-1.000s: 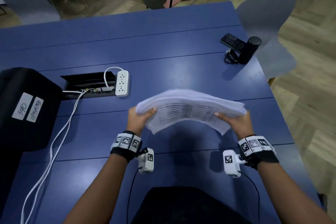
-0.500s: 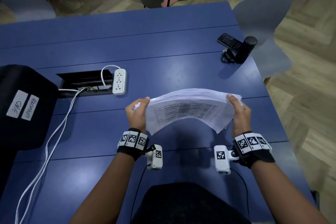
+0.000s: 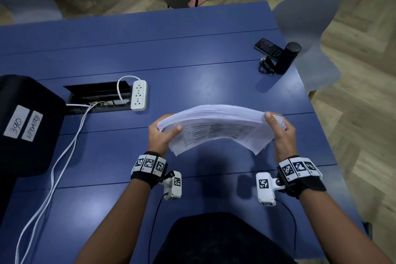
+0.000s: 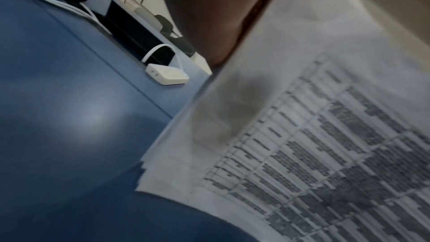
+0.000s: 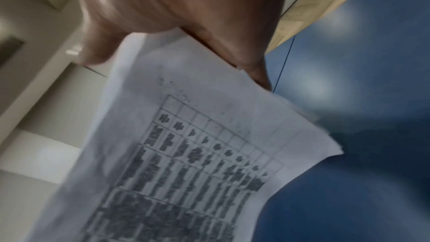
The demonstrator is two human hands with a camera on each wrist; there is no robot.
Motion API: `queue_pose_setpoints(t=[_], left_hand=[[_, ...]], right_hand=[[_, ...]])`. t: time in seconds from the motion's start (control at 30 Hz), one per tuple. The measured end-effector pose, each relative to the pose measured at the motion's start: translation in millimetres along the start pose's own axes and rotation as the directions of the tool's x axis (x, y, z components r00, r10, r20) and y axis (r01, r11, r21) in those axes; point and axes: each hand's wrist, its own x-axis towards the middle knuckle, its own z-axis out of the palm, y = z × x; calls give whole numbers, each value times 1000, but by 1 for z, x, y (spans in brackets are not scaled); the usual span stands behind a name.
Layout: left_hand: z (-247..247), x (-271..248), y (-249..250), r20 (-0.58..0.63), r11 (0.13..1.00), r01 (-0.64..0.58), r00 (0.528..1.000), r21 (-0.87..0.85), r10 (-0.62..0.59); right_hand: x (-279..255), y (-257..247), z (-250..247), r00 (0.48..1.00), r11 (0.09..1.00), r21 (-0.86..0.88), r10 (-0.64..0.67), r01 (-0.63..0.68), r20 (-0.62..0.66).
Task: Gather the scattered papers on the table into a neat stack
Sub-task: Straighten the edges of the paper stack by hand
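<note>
A stack of white papers point(image 3: 218, 126) with a printed table on its near face hangs in the air above the blue table point(image 3: 192, 66), bowed upward in the middle. My left hand point(image 3: 162, 133) grips its left end, thumb on the near face. My right hand point(image 3: 280, 128) grips the right end, thumb on top. In the left wrist view the papers point(image 4: 302, 135) fill the right side, their lower corners slightly fanned. In the right wrist view the papers point(image 5: 186, 154) hang below my palm point(image 5: 186, 3), edges uneven.
A white power strip point(image 3: 138, 94) lies by an open cable slot point(image 3: 96, 96), with white cables running toward me. A black box point(image 3: 23, 122) with labels stands at the left. A phone point(image 3: 269, 47), a black bottle point(image 3: 286, 58) and keys sit far right. Grey chair point(image 3: 310, 34) beside the table.
Both hands shifted from flat support under the stack to gripping its ends. The stack tilted up toward me and bowed more, and the hands drew slightly closer together.
</note>
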Motion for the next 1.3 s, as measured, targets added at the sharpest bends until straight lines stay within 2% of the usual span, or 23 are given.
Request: queue_pose_setpoints(t=[0.1, 0.17, 0.23, 0.37, 0.53, 0.63, 0.7, 0.77, 0.87, 0.97, 1.03, 1.07, 1.1, 1.17, 1.2, 1.23, 1.27, 1.3], left_hand=[[-12, 1, -22, 65, 987, 138, 987, 85, -144], [-11, 0, -32, 44, 969, 195, 978, 150, -204], [-6, 1, -32, -15, 958, 223, 975, 179, -224], [5, 6, -10, -109, 969, 187, 979, 162, -171], [1, 6, 16, -133, 997, 49, 990, 55, -41], [-2, 1, 6, -115, 997, 63, 992, 54, -57], [-4, -4, -3, -83, 995, 78, 994, 58, -73], [-4, -6, -6, -79, 995, 91, 993, 36, -88], [-3, -6, -1, -52, 998, 50, 998, 48, -48], [-1, 1, 1, -19, 993, 42, 999, 109, -40], [-1, 5, -2, -28, 989, 60, 998, 133, -57], [-2, 6, -4, -30, 990, 71, 997, 124, -68], [-3, 8, -7, -28, 991, 77, 997, 112, -74], [0, 9, -6, -28, 991, 87, 996, 100, -84], [3, 10, -3, -25, 991, 88, 996, 97, -86], [6, 11, 1, -23, 992, 81, 997, 96, -79], [10, 11, 5, -17, 993, 72, 997, 91, -71], [15, 11, 12, -7, 995, 65, 998, 78, -65]], right_hand=[[2, 10, -11, 994, 990, -138, 54, -40, 97], [5, 18, -15, 990, 956, -289, 79, -42, 119], [10, 24, -15, 995, 931, -365, 63, -31, 75], [14, 8, -3, 1000, 958, -286, 11, -10, 1], [12, -21, -1, 994, 970, -218, -106, 110, 31], [9, -6, -5, 999, 962, -272, -19, 31, 46], [7, 7, -10, 997, 964, -262, 54, -38, 54], [5, 10, -16, 996, 970, -234, 74, -63, 41], [5, 3, -20, 997, 979, -202, 35, -21, 68], [8, -10, -20, 995, 950, -308, -24, 51, 92], [12, -25, -18, 985, 848, -509, -81, 147, 149], [15, -36, -15, 971, 743, -633, -101, 218, 216], [17, -47, -9, 953, 593, -752, -92, 287, 290], [20, -68, 11, 904, 177, -890, 13, 419, 428], [22, -74, 26, 876, -27, -877, 70, 480, 477], [25, -78, 42, 846, -154, -832, 109, 533, 522], [27, -77, 58, 814, -201, -789, 134, 581, 565], [29, -76, 73, 779, -202, -752, 156, 627, 608]])
